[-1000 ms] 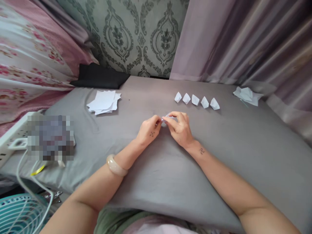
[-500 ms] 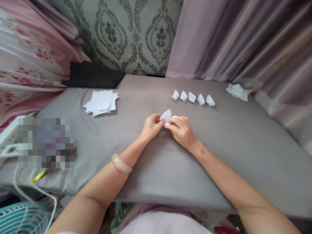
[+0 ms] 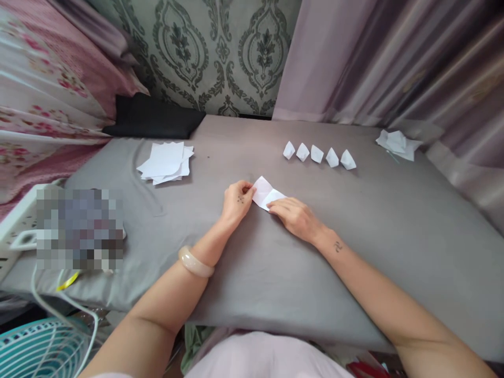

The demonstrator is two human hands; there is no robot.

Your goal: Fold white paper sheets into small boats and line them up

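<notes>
The left hand (image 3: 237,202) is closed in a pinch, its thumb and fingertips together on the left edge of a small creased paper (image 3: 261,191). The right hand (image 3: 296,216) lies low over the paper's right end, fingers close together and nearly straight, the fingertips touching it; whether the thumb also grips from beneath, I cannot tell. The paper is partly opened out along its folds, on the near side of the row of folded paper shapes (image 3: 317,154) and a little to the left. Whether its underside rests on the grey cloth-covered surface (image 3: 354,247) is unclear. The row itself has five white pieces, set just beside one another. Well to the left of the row lies a loose stack of white sheets (image 3: 162,159); to its right, apart from it, is a smaller pile of white paper (image 3: 398,144). Nearer than the row, a pale bangle (image 3: 196,262) circles the left forearm.
</notes>
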